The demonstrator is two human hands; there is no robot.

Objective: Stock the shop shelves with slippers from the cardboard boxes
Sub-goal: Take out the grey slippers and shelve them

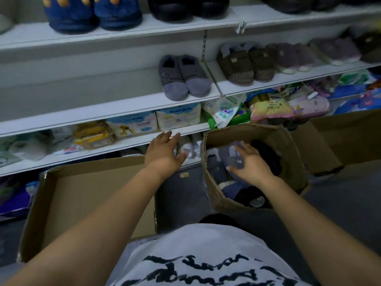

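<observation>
Facing white shop shelving (pixel 103 112), three boards in view. Below it, three cardboard boxes on the floor: a wide left box (pixel 82 193), a middle box (pixel 214 188) heaped with slippers, a right box (pixel 350 137) further back. On the top board, one navy pair (pixel 92 15) with orange spots, beside black pairs too cropped to count. On the middle board, one grey pair (pixel 183 79), toes outward, then past the divider one brown pair (pixel 245 65) and at least two purple pairs (pixel 292 56). Lower down, two white baby packs (pixel 177 116) side by side among mixed packets. Reaching forward with two bare hands: left hand (pixel 165 153) spread, fingers apart, holding nothing, fingertips at the lower board's front edge; right hand (pixel 251 164) down inside the middle box, thumb and fingers curved around one grey slipper (pixel 233 159) on top of the heap.
</observation>
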